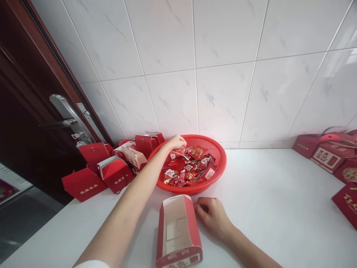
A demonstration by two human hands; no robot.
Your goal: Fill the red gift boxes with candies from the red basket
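My left hand [176, 142] reaches over the far left part of a red plastic basket [222, 163]. Its fingers are closed on a red wrapped candy [178, 150]. More candies [192, 173] in red, pink and dark wrappers lie inside the basket. In front of it stands a red paper gift box [194, 223], open at the top, with its white inside bare. Curled closed on the white table, my right hand [213, 216] rests just beside the box's right wall, with nothing visible in its fingers. Whether its fingertips touch the box is hard to tell.
Several open red boxes [86, 184] crowd the table's left side. At the right edge stand several closed red gift boxes [327, 156] with handles. A tiled wall [223, 100] rises behind the white table [264, 193]. A dark door with a metal handle [69, 115] is at left.
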